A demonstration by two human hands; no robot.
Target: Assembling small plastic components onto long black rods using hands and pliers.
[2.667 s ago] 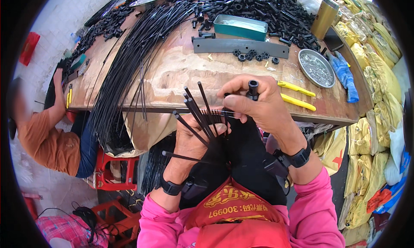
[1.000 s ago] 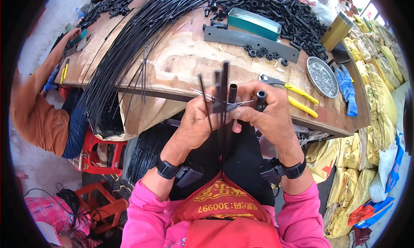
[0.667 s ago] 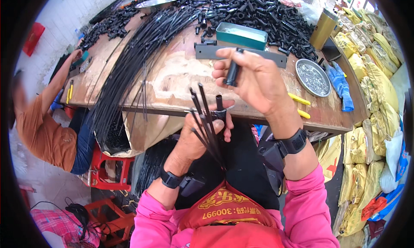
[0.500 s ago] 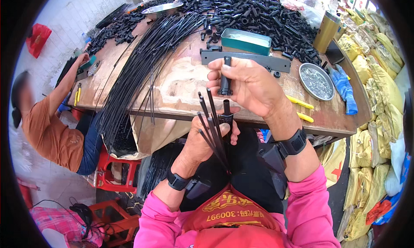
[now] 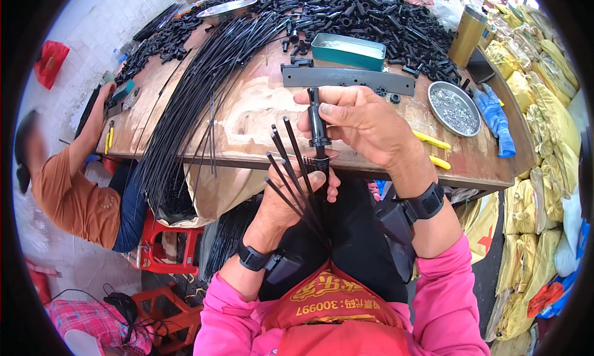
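Against the table edge, my left hand [image 5: 281,201] is closed around several thin black rods [image 5: 291,176], which fan up and to the left. The same hand grips a dark upright tube with a ribbed black collar [image 5: 318,165] near its top. My right hand [image 5: 374,124] pinches a black plastic sleeve [image 5: 318,125], held upright between thumb and fingers. Its lower end sits right over the tube; how far the tube goes inside is hidden.
On the wooden table [image 5: 253,117] lie a long bundle of black rods [image 5: 198,86], a heap of black plastic parts [image 5: 377,21], a green tray [image 5: 348,51], a grey metal bar [image 5: 346,78], a metal dish [image 5: 455,111] and yellow-handled pliers [image 5: 433,142]. A co-worker [image 5: 77,186] sits left.
My right hand has brought the black sleeve down onto the tube, closing the gap between them. My left hand still holds the rods, whose tips have shifted slightly left.
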